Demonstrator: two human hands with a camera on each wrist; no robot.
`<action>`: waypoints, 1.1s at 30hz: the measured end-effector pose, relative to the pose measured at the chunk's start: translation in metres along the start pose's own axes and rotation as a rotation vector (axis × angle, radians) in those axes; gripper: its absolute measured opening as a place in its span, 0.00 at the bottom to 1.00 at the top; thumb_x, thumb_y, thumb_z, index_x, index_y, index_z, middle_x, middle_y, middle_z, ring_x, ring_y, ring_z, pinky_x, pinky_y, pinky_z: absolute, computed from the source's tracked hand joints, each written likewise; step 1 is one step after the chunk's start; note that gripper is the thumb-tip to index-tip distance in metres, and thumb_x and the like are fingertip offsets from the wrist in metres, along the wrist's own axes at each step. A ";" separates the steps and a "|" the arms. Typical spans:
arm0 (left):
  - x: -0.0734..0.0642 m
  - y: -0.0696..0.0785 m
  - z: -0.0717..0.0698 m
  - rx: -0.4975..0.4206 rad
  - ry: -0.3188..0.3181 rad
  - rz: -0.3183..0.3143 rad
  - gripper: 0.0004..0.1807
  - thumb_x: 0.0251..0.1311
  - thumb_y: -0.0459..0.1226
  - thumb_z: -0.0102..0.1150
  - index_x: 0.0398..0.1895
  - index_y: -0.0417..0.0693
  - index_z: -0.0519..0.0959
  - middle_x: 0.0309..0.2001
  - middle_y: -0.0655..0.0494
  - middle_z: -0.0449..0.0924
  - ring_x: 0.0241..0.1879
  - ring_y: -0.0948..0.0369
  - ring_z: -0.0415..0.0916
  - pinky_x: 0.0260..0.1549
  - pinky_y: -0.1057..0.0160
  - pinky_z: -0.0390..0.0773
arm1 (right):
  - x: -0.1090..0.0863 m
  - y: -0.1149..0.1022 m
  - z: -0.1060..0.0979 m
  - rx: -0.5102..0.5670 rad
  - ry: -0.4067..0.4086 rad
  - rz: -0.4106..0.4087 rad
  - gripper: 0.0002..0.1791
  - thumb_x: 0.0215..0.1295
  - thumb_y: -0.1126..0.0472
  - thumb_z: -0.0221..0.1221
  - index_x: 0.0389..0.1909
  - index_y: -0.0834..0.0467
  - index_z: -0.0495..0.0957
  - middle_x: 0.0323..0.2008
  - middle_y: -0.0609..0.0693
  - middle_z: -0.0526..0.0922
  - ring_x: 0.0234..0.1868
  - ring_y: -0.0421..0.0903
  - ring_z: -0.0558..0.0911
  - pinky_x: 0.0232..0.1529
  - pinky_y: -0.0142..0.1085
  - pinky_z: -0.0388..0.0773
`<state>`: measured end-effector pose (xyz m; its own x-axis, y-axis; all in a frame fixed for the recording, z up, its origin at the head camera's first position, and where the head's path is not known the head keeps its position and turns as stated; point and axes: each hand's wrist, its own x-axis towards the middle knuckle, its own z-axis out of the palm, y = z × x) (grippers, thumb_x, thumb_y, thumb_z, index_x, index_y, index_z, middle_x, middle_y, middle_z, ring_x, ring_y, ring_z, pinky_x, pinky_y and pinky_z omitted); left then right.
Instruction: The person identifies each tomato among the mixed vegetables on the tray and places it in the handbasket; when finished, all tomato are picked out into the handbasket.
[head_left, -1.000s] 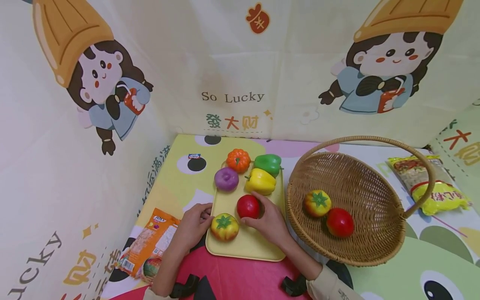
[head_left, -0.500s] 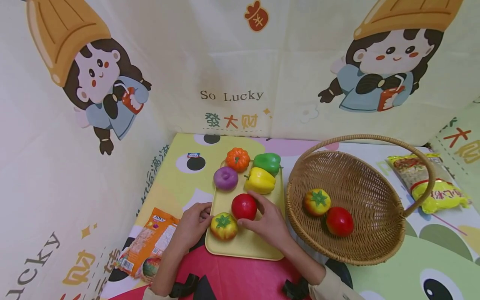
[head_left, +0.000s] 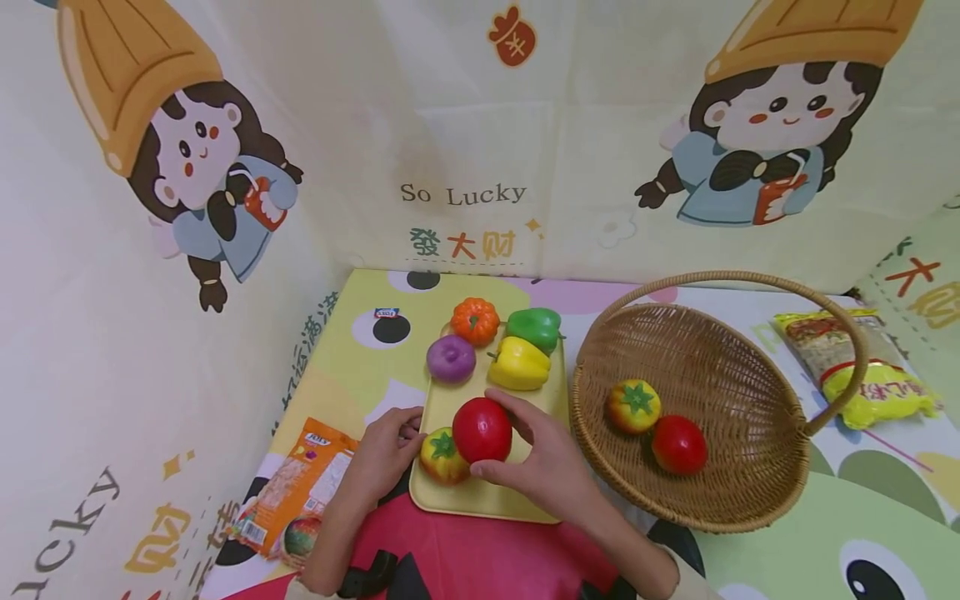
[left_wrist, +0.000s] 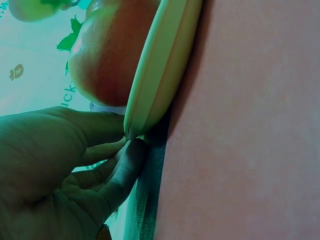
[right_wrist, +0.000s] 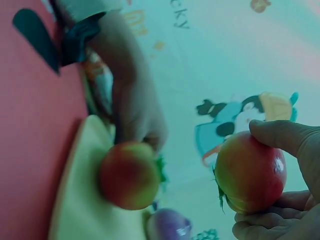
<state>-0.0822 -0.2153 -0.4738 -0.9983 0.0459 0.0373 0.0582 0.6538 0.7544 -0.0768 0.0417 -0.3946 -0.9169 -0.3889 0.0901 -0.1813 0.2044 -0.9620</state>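
My right hand point(head_left: 543, 454) grips a red toy tomato point(head_left: 482, 429) between thumb and fingers, lifted above the yellow tray point(head_left: 517, 504). In the right wrist view this tomato point(right_wrist: 252, 172) has its green leafy top turned away from the palm. My left hand point(head_left: 386, 450) pinches the tray's left rim, as the left wrist view shows at the rim point(left_wrist: 150, 95). Partly hidden behind the held one, a yellow-red tomato point(head_left: 441, 458) sits on the tray. Farther back on it are a purple onion-like vegetable point(head_left: 451, 359), an orange pumpkin point(head_left: 475, 322), a yellow pepper point(head_left: 520, 364) and a green pepper point(head_left: 535, 328).
Right of the tray stands a wicker basket point(head_left: 720, 367) with a tall handle, holding a yellow-red tomato point(head_left: 633, 407) and a red tomato point(head_left: 679, 445). An orange packet point(head_left: 300, 483) lies by the left forearm. A yellow packet point(head_left: 862, 367) lies behind the basket at right.
My right hand has taken the red tomato up from the tray and moved it slightly left and toward the camera. The left hand stays at the tray's rim.
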 end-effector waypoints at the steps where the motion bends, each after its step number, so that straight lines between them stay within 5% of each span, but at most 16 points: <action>1: 0.000 0.001 0.000 0.000 0.001 -0.001 0.19 0.58 0.29 0.66 0.54 0.39 0.80 0.39 0.56 0.77 0.35 0.63 0.76 0.39 0.63 0.81 | -0.002 -0.004 -0.002 0.006 -0.007 0.000 0.44 0.47 0.54 0.78 0.67 0.45 0.71 0.62 0.41 0.75 0.64 0.39 0.72 0.60 0.38 0.70; 12: -0.002 -0.003 -0.002 0.025 0.018 0.003 0.19 0.57 0.28 0.65 0.53 0.39 0.81 0.38 0.57 0.77 0.35 0.63 0.76 0.37 0.63 0.81 | -0.029 -0.045 -0.023 0.062 -0.081 0.025 0.43 0.49 0.54 0.77 0.67 0.39 0.70 0.60 0.42 0.75 0.62 0.44 0.73 0.58 0.37 0.73; 22: -0.001 -0.002 0.001 0.018 0.018 -0.012 0.20 0.58 0.29 0.66 0.55 0.39 0.80 0.38 0.56 0.77 0.35 0.62 0.76 0.38 0.62 0.80 | -0.040 -0.065 -0.081 -0.208 -0.090 0.057 0.45 0.45 0.49 0.78 0.67 0.40 0.70 0.59 0.43 0.75 0.58 0.51 0.75 0.47 0.40 0.81; 29: -0.001 -0.002 0.001 0.017 0.001 -0.019 0.20 0.58 0.30 0.65 0.56 0.38 0.79 0.39 0.54 0.78 0.36 0.62 0.76 0.39 0.61 0.81 | -0.047 -0.071 -0.119 -0.179 -0.172 0.092 0.45 0.45 0.57 0.78 0.66 0.40 0.70 0.58 0.47 0.75 0.57 0.59 0.74 0.38 0.39 0.83; 33: 0.001 0.000 0.001 0.016 0.002 -0.015 0.21 0.59 0.30 0.66 0.56 0.38 0.79 0.40 0.53 0.79 0.35 0.62 0.76 0.39 0.60 0.81 | -0.049 -0.074 -0.141 -0.217 -0.220 0.021 0.45 0.45 0.60 0.78 0.67 0.43 0.70 0.58 0.46 0.75 0.58 0.60 0.72 0.37 0.40 0.83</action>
<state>-0.0833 -0.2144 -0.4748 -0.9990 0.0344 0.0272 0.0432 0.6666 0.7441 -0.0685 0.1726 -0.2917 -0.8267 -0.5625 -0.0098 -0.2565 0.3923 -0.8833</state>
